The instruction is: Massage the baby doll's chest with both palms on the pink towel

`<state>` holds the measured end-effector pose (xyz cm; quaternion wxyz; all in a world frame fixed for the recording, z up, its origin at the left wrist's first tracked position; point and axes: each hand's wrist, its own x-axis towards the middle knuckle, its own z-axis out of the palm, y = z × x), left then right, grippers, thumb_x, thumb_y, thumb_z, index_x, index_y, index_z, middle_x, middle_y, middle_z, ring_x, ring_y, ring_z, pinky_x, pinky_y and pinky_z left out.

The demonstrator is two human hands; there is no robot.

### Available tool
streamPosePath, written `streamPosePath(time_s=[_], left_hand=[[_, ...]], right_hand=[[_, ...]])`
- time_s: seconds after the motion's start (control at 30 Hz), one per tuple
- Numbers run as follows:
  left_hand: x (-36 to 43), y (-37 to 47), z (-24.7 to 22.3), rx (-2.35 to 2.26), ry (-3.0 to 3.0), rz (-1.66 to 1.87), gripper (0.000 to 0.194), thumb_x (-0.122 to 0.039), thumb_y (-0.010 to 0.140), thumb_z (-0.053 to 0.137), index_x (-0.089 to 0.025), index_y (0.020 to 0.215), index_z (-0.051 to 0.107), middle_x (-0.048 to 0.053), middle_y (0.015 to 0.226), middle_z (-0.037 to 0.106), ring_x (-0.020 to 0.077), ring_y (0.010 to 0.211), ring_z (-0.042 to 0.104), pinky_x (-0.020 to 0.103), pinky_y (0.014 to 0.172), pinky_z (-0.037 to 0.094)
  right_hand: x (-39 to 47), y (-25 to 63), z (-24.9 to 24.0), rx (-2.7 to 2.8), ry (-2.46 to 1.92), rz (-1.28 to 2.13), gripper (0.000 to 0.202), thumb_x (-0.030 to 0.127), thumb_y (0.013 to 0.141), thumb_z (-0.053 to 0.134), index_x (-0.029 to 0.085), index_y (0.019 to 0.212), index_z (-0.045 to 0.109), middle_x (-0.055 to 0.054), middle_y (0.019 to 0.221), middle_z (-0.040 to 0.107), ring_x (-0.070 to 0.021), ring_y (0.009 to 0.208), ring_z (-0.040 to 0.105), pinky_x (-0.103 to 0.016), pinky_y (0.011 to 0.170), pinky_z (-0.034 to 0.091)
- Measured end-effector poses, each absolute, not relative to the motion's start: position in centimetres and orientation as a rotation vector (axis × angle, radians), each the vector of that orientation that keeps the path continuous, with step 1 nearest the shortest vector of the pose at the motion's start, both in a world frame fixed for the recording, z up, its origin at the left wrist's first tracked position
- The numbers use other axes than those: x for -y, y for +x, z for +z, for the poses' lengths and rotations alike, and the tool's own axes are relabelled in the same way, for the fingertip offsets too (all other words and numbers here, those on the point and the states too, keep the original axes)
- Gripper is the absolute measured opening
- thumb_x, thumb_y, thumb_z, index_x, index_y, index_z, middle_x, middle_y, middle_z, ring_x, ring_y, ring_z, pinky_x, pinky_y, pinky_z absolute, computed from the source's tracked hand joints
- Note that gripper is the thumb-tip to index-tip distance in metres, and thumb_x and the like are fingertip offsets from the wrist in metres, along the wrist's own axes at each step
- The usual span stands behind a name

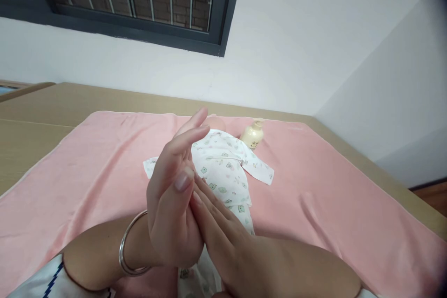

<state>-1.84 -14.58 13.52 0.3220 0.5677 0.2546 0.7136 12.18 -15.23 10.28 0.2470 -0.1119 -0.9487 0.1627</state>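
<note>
My left hand (174,214), with a silver bangle (122,251) on its wrist, is raised with its fingers stretched out. Against its palm side lies my right hand (226,237), fingers straight and flat. The two hands touch, and I see no object between them. Beyond them a baby-sized figure in white printed clothes (223,163) lies on a pink blanket (293,223). Its rounded, skin-coloured head (215,124) shows only in part behind my fingertips. One sleeve extends to each side, and my hands and forearms cover much of the lower clothing.
A cream pump bottle (252,136) stands beside the figure's head, to the right. Under the blanket is a light wooden surface (45,102), bordered by a white wall (279,56). A dark-framed window (209,43) with bars is above.
</note>
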Motion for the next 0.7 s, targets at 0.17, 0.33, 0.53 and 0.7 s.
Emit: streamPosePath(time_s=[0.17,0.33,0.53,0.7], left_hand=[[14.7,-2.0,13.4,-0.674,1.493,1.858,0.03,-0.042,0.097,0.044,-0.044,0.117,0.067,-0.014,0.147,0.053,0.0263,0.155,0.017,0.053,0.133,0.007],[14.8,-2.0,13.5,-0.701,1.501,1.836,0.031,-0.042,0.097,0.042,-0.046,0.117,0.065,-0.016,0.148,0.052,0.0255,0.155,0.016,0.053,0.132,0.01],[14.8,-1.9,13.4,-0.63,1.479,1.872,0.031,-0.038,0.098,0.042,-0.038,0.12,0.065,-0.011,0.148,0.054,0.0249,0.154,0.02,0.052,0.132,0.008],[14.3,-1.7,13.2,-0.69,1.463,1.873,0.031,-0.039,0.101,0.04,-0.038,0.121,0.064,-0.008,0.148,0.054,0.0264,0.154,0.02,0.053,0.13,0.014]], right_hand=[[15.4,12.3,10.6,2.611,-0.324,0.442,0.099,0.057,0.102,0.042,0.011,0.154,-0.028,-0.017,0.168,-0.006,-0.0286,0.154,-0.011,-0.049,0.128,0.013],[15.3,12.3,10.7,2.577,-0.286,0.487,0.096,0.055,0.102,0.042,0.014,0.155,-0.026,-0.014,0.167,-0.012,-0.0288,0.154,-0.009,-0.048,0.128,0.011],[15.1,12.2,10.4,2.543,-0.266,0.539,0.098,0.059,0.101,0.042,0.016,0.155,-0.026,-0.013,0.168,-0.011,-0.0298,0.154,-0.009,-0.051,0.128,0.01],[14.4,12.3,9.9,2.509,-0.184,0.614,0.101,0.066,0.097,0.041,0.018,0.155,-0.026,-0.01,0.166,-0.021,-0.0321,0.154,-0.011,-0.053,0.127,0.01]])
